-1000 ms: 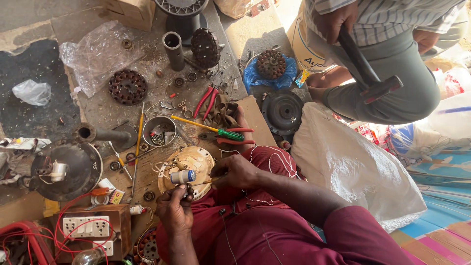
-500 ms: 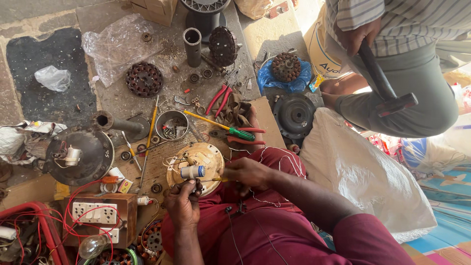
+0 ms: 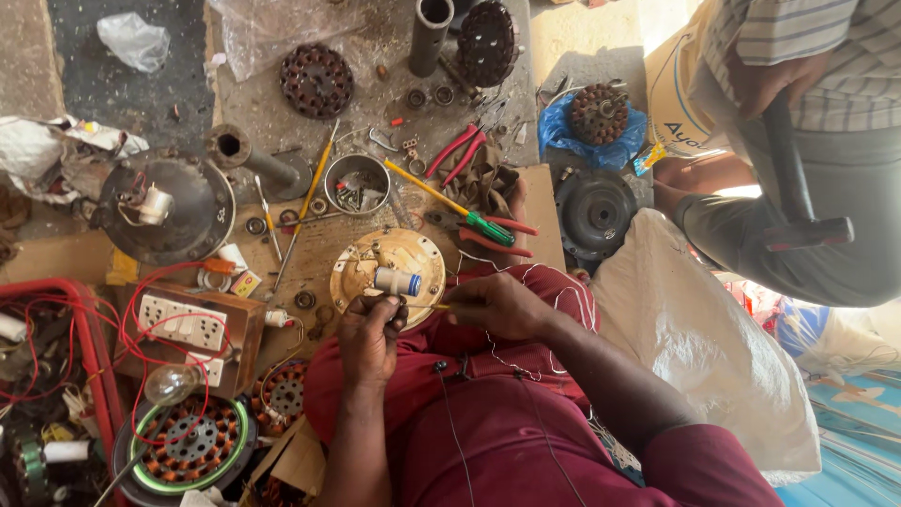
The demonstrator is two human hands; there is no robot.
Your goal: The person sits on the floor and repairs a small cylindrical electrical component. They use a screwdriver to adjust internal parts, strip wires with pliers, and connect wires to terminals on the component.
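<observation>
A round tan fan-motor cover (image 3: 413,253) lies on my lap edge with a white cylinder capped in blue (image 3: 398,281) on it. My left hand (image 3: 368,336) pinches something small at the cover's near rim. My right hand (image 3: 496,304) holds a thin yellow-handled tool (image 3: 427,306) pointed toward the left hand. Thin white wire (image 3: 569,293) trails over my red-clothed knee.
A green-and-yellow screwdriver (image 3: 450,204), red pliers (image 3: 462,151), a metal bowl of screws (image 3: 357,184), motor stators (image 3: 317,81), a wooden socket board (image 3: 188,324) with red wires and a bulb lie around. Another person (image 3: 807,141) squats at right holding a hammer. A white sack (image 3: 713,347) lies beside me.
The view has shifted and closed in on the bench. My hands stay at the cover's near rim, working together; the person at right remains with the hammer.
</observation>
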